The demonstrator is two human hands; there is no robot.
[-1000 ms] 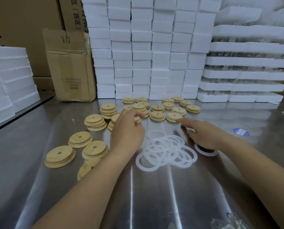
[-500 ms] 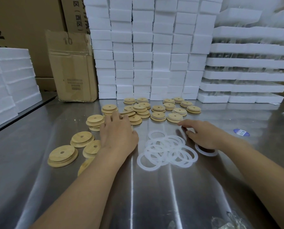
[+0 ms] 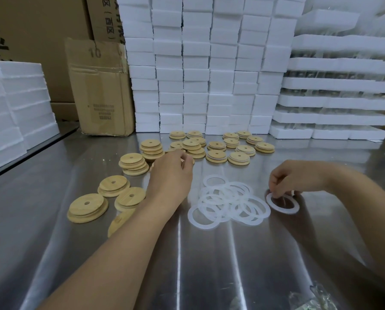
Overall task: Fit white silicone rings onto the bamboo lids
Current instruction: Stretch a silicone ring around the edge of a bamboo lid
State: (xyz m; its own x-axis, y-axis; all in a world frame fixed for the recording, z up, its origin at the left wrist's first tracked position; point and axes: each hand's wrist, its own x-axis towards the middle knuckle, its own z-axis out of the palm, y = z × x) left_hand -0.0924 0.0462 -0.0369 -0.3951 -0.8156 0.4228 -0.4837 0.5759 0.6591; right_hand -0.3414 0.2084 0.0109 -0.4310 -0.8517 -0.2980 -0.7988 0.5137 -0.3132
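Observation:
Bamboo lids with centre holes lie on the steel table (image 3: 52, 253): loose ones at the left (image 3: 88, 206), stacks (image 3: 133, 164) behind them, and more lids (image 3: 216, 155) at the back. A heap of white silicone rings (image 3: 227, 198) lies in the middle. My left hand (image 3: 171, 173) is over the lids left of the heap, fingers curled round a bamboo lid (image 3: 192, 161) that is mostly hidden. Right of the heap, my right hand (image 3: 294, 177) pinches the left rim of a single white ring (image 3: 282, 211) lying on the table.
White foam blocks (image 3: 198, 74) are stacked in a wall at the back, with foam trays (image 3: 334, 104) to the right and more foam (image 3: 17, 108) at the left. A cardboard box (image 3: 102, 92) stands at the back left. Crumpled clear plastic (image 3: 310, 298) lies at the near right.
My left hand went left across the lids, then forward, and curled on a lid. My right hand pulled back to the right and took hold of the single ring.

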